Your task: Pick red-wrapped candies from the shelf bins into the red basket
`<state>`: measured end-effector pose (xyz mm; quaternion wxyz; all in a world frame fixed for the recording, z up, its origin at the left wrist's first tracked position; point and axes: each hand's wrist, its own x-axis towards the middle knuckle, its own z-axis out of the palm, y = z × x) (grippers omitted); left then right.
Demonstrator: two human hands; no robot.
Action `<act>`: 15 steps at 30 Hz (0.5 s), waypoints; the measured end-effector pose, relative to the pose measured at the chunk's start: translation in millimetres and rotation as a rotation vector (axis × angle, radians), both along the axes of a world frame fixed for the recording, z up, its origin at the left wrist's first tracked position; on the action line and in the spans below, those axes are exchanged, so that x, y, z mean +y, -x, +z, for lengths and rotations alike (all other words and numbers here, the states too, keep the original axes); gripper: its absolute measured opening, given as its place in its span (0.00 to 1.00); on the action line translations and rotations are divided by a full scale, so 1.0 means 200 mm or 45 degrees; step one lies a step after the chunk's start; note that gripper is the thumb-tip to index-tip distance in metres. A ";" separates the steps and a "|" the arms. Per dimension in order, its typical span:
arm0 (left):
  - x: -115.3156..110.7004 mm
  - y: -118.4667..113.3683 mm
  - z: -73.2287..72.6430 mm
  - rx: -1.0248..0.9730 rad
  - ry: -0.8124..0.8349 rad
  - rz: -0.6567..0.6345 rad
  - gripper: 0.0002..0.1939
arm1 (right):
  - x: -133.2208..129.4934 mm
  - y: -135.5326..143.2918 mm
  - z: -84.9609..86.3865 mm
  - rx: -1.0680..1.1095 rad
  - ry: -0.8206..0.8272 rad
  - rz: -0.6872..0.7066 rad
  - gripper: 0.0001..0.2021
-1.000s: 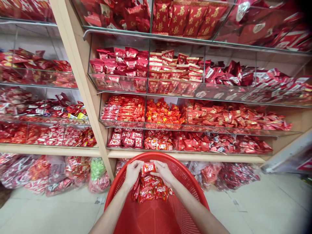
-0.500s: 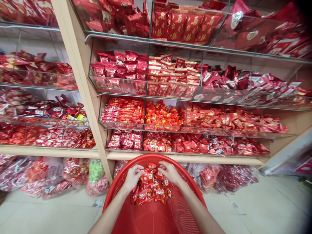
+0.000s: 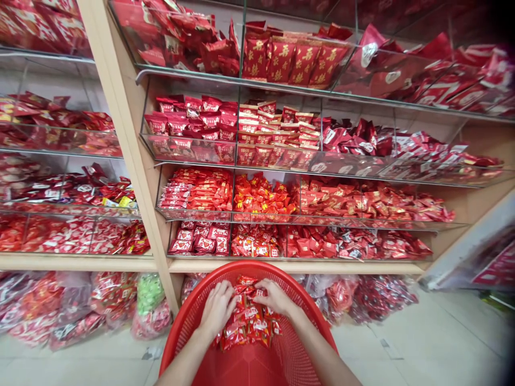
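A red plastic basket with mesh sides stands at the bottom centre, in front of the shelves. Inside it lies a pile of small red wrapped packets with white and gold print. My left hand is at the left edge of the pile, its fingers bent over the packets, fingertips partly hidden. On the pile's right side is my right hand, fingers curved towards the upper packets. Whether either hand grips a packet cannot be made out.
Behind the basket rise wooden shelves with clear dividers and rows of red packets. Filled plastic bags lie under the bottom shelf on both sides, on the tiled floor.
My left hand has turned more palm-down and spread over the pile's left side. My right hand has shifted slightly left in the picture. The shelves and basket appear lower and further left.
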<state>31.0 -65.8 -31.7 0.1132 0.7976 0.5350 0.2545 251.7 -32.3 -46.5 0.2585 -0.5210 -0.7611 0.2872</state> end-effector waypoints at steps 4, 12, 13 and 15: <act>0.01 0.00 0.05 0.143 -0.152 -0.028 0.16 | 0.01 -0.01 0.06 0.046 -0.141 -0.079 0.15; 0.12 0.18 0.11 0.451 -0.073 0.550 0.21 | 0.03 -0.14 0.16 -0.396 -0.334 -0.811 0.15; 0.13 0.19 0.11 0.479 0.027 0.548 0.22 | 0.03 -0.15 0.16 -0.450 -0.225 -0.831 0.17; 0.14 0.20 0.13 0.494 0.159 0.523 0.22 | 0.05 -0.15 0.14 -0.495 -0.038 -0.802 0.20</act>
